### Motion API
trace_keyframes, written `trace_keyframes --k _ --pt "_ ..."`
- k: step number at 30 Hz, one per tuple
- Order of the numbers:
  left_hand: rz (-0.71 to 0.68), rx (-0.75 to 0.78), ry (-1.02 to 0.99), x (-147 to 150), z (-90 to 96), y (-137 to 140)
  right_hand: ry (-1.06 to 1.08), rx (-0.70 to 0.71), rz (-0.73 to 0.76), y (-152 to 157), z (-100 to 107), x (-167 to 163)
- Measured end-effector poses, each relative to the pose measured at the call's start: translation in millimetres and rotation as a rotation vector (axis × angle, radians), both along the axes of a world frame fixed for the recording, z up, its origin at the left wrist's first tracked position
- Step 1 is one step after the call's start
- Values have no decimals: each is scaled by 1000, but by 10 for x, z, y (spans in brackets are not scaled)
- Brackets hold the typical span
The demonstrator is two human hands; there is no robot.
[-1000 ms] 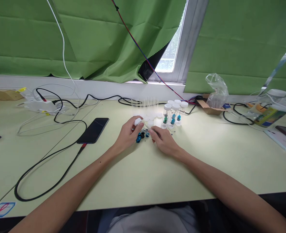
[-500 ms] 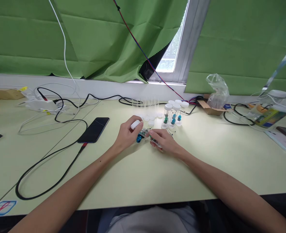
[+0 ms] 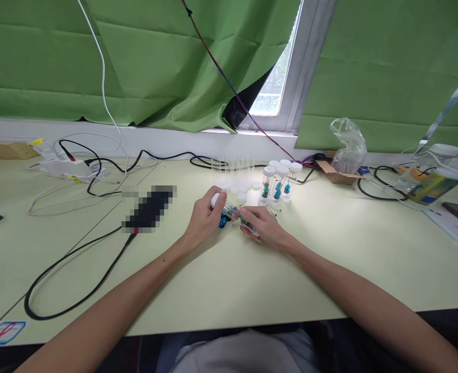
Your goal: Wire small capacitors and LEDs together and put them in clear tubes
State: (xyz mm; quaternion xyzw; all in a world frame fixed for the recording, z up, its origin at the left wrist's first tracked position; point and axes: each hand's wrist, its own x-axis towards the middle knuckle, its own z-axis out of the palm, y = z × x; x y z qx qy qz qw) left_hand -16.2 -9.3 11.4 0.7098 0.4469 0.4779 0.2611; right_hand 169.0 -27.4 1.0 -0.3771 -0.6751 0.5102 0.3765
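Both hands meet over the smooth pale green table (image 3: 229,290): left hand (image 3: 203,220) pinches a round white cap (image 3: 215,199), right hand (image 3: 262,227) grips a clear little tube (image 3: 232,211) lying between them

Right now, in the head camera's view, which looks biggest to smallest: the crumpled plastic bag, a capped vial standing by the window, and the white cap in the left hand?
1. Crumpled clear plastic bag.
2. Standing clear vial with a white cap.
3. Small white cap in the left hand, partly hidden by fingers.
The bag lies farther away, so its lead is safe.
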Motion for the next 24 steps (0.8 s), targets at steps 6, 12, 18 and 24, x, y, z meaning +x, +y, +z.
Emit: trace_keyframes --k 6,12,18,24 --pt "35 18 51 4 16 -2 -19 -14 -2 -13 14 -3" --pt "54 78 104 -7 16 3 -26 6 2 -19 20 -4" --pt "51 68 106 -17 -1 7 -34 7 -4 -18 23 -7" --pt "38 57 105 -23 -21 10 -53 21 -12 -19 26 -12"
